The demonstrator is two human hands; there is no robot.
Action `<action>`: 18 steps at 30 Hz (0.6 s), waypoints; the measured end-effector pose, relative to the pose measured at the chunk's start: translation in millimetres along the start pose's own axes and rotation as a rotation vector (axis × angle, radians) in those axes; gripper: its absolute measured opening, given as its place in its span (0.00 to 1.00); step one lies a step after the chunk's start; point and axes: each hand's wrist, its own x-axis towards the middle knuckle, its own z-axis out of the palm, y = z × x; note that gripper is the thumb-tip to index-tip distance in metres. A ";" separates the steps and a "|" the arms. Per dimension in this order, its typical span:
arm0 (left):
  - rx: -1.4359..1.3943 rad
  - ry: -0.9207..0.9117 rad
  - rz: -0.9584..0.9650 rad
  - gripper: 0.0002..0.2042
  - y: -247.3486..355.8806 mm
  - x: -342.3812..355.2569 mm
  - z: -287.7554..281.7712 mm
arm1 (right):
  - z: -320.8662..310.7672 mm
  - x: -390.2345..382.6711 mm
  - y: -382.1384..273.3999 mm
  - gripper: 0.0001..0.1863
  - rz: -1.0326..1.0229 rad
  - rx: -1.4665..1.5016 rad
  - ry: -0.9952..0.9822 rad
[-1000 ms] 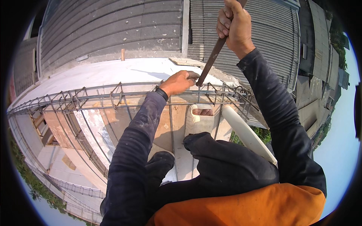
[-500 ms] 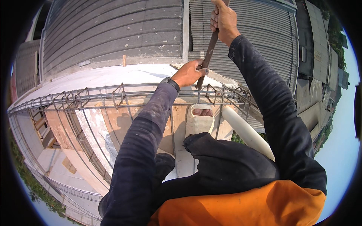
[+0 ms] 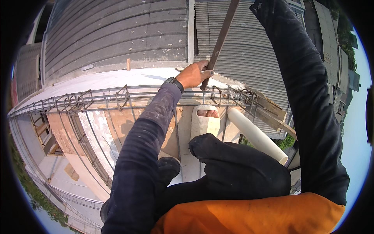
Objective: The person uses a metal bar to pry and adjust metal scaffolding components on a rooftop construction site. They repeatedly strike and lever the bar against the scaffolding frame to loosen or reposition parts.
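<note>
Thumb and fingers of the left hand (image 3: 191, 76) pinch the brown bar (image 3: 221, 38) close to its near end, beside the rebar cage (image 3: 81, 102); the right arm (image 3: 303, 74) stretches far, right hand out of sight, so I can't tell its grip.

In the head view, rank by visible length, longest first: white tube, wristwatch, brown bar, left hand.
1. Brown bar, cut off at the top edge
2. White tube
3. Left hand
4. Wristwatch

Corrugated roof (image 3: 253, 58), pale pipe (image 3: 257, 136), probably foliage (image 3: 288, 142).
</note>
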 end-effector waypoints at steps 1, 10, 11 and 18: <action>0.014 0.030 0.055 0.22 -1.5 -2.7 0.6 | 2.5 -3.2 -13.1 0.19 -0.037 0.006 0.002; 0.337 -0.059 0.107 0.21 34.1 -34.7 -12.3 | 22.4 -121.2 -97.7 0.17 -0.284 0.051 -0.045; 0.397 -0.106 0.152 0.20 40.2 -38.6 -22.0 | 25.9 -140.8 -103.4 0.17 -0.358 0.037 -0.058; 0.361 0.353 0.760 0.17 187.7 -27.5 -114.5 | -20.8 -238.4 -118.9 0.14 -0.477 0.005 -0.374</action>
